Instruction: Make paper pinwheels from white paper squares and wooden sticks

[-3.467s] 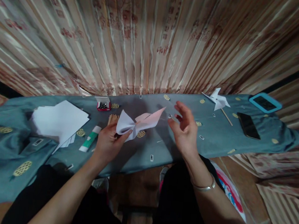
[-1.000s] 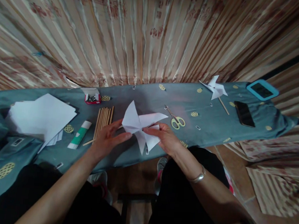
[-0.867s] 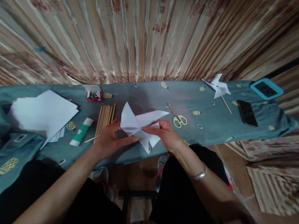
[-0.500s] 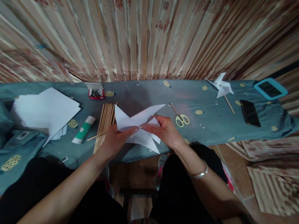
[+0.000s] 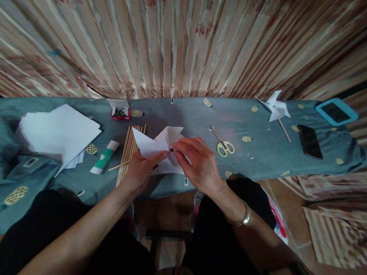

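Note:
A white paper pinwheel (image 5: 152,147) is held over the near edge of the table, with its pointed blades spread out. My left hand (image 5: 140,170) is closed on its left side, the thumb lying on top near the middle. At the centre, the fingertips of my right hand (image 5: 197,162) are pinched together on the folded paper. A small dark spot, perhaps a tack head (image 5: 171,150), shows between the thumb and fingers there. My right hand covers the right-hand blades. Wooden sticks (image 5: 127,149) lie just behind my left hand.
On the patterned cloth (image 5: 185,112) lie a stack of white paper (image 5: 58,131), a glue stick (image 5: 104,157), a small red box of shiny tacks (image 5: 120,113) and scissors (image 5: 224,146). Farther right are a finished pinwheel (image 5: 278,107), a phone (image 5: 310,142) and a blue-framed device (image 5: 336,111).
My right hand has shifted from the paper's right blades to the centre, its fingers now bunched there. A top blade has folded inward. The view has shifted slightly.

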### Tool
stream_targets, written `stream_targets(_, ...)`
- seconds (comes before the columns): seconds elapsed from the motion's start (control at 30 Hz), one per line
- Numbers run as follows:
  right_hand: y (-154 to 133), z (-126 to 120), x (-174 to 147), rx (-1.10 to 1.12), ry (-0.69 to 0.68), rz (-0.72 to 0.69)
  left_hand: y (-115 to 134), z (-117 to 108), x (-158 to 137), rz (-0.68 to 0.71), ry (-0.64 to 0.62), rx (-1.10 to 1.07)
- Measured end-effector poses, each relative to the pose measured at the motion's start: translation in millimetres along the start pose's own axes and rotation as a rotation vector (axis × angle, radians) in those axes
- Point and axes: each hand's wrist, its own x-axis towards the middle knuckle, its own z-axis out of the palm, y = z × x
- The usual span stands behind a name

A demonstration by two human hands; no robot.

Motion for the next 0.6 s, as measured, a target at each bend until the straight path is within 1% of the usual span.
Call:
stream_targets(0.1,1.8,6.4,1.4,-0.044,-0.030,0.015,-2.6,-1.9,0.7,0.032,-0.022,0.024)
stream_targets(0.2,3.5,8.2,1.2,-0.041,-0.037,0.027,-1.8,-3.0,0.3,0.045,-0.007,0.049)
stream_targets(0.4,3.7,12.3,1.4,0.061,-0.035,0.068,1.3,-3.7,-0.1,0.052,0.023,0.087)
stream_targets(0.53,3.6,14.0,2.6,0.108,-0.035,0.119,1.4,-3.8,-0.7,0.057,0.018,0.088)
stream_targets(0.6,3.6,14.4,2.4,0.115,-0.025,0.120,1.3,-3.2,-1.3,0.047,0.018,0.089)
